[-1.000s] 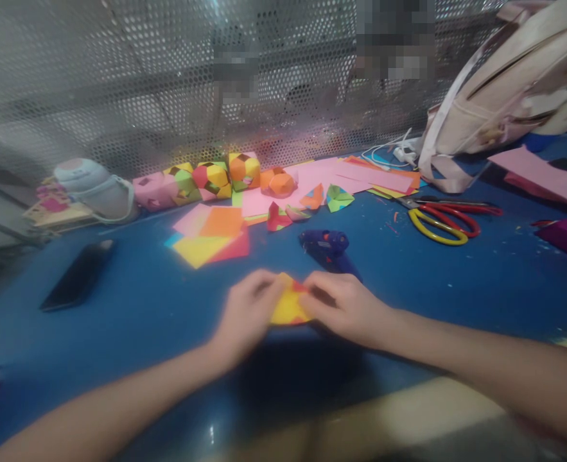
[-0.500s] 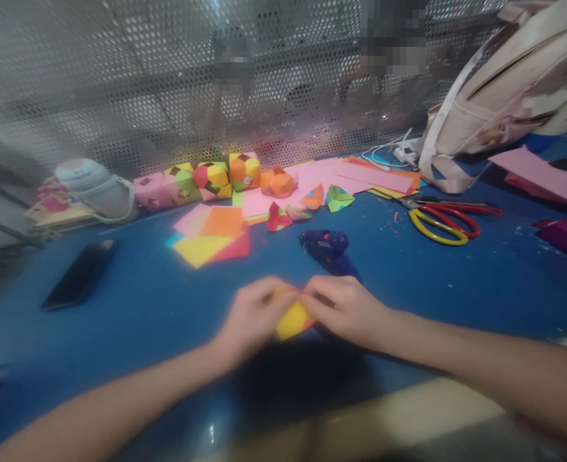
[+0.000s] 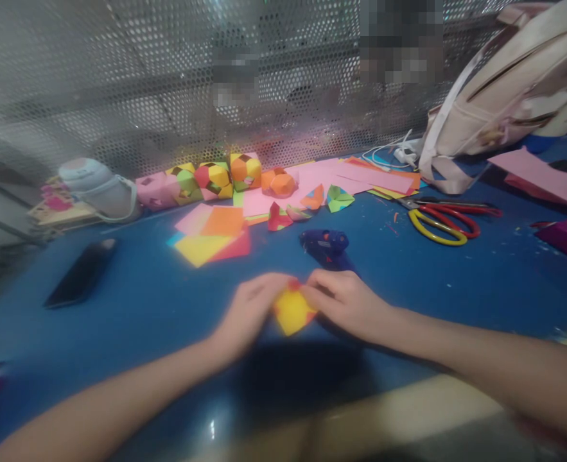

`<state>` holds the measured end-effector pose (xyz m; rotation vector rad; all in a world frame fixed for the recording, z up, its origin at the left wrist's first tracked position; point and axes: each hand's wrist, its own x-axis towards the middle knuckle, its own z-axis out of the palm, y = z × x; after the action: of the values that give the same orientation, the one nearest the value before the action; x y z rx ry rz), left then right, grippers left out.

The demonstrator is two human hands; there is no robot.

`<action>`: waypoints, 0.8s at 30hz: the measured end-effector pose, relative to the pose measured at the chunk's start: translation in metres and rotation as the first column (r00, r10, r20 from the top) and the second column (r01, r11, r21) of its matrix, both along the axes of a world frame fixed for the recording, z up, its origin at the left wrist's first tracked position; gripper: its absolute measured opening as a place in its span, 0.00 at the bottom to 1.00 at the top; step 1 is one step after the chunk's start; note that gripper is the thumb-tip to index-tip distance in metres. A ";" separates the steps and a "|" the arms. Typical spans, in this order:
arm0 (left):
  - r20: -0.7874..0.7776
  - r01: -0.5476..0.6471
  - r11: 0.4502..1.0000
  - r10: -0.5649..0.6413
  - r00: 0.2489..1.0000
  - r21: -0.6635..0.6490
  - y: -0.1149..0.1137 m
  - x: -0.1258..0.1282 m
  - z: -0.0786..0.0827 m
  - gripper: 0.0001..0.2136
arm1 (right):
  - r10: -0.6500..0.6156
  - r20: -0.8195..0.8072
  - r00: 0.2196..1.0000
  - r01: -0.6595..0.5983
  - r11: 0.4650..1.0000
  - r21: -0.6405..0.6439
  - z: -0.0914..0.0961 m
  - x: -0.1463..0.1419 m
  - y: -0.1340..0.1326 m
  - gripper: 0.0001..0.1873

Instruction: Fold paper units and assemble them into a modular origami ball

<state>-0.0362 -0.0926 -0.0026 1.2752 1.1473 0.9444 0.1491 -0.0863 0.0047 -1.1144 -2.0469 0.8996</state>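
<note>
Both hands meet over the blue table [image 3: 158, 301] and pinch a small folded paper piece [image 3: 291, 310], yellow with red and orange edges. My left hand [image 3: 247, 311] grips its left side with curled fingers. Its right side is held by my right hand [image 3: 345, 301], fingers also closed. The piece sits a little above the table top, tilted like a diamond. Just behind my right hand lies a blue glue gun [image 3: 326, 247].
Loose coloured paper squares [image 3: 210, 234] lie behind the hands. A row of folded paper cubes [image 3: 216, 176] stands along the perforated metal wall. Scissors [image 3: 440, 218] with red and yellow handles lie at the right, a pale backpack [image 3: 505, 83] behind them. A dark phone [image 3: 78, 273] lies at the left.
The hands have turned the yellow paper piece between them, from a flatter shape to a diamond standing on a corner. Both hands stayed in about the same place.
</note>
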 end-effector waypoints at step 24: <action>-0.183 0.001 0.987 0.029 0.983 0.162 -0.005 0.002 0.007 0.13 | 0.013 0.026 1.000 -0.016 0.993 0.114 0.000 0.002 -0.004 0.15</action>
<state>-0.0341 -0.0977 0.0042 1.5139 1.2436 0.9601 0.1514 -0.0899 0.0050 -1.0551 -2.1016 0.7684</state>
